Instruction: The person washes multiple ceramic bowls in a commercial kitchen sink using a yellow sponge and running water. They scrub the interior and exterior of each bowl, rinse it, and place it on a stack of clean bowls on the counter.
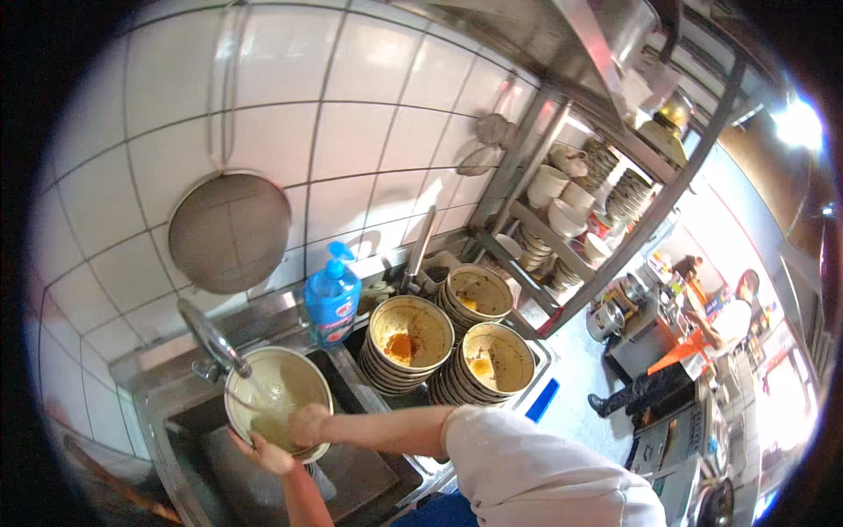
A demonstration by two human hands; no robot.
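Note:
A pale round bowl is tilted under the running chrome faucet, above the metal sink. Fingers of my left hand grip the bowl's near rim from below. Inside the bowl, my right hand is blurred against the lower right wall; whether it holds anything cannot be told. Water streams into the bowl. To the right, used bowls with orange and yellow food remains stand in three stacks: a left stack, a back stack and a front stack.
A blue pump bottle stands behind the sink. A round mesh strainer hangs on the tiled wall. Beyond the stacks rises a metal shelf rack with crockery. A person stands farther right by kitchen equipment, and another person is farther back.

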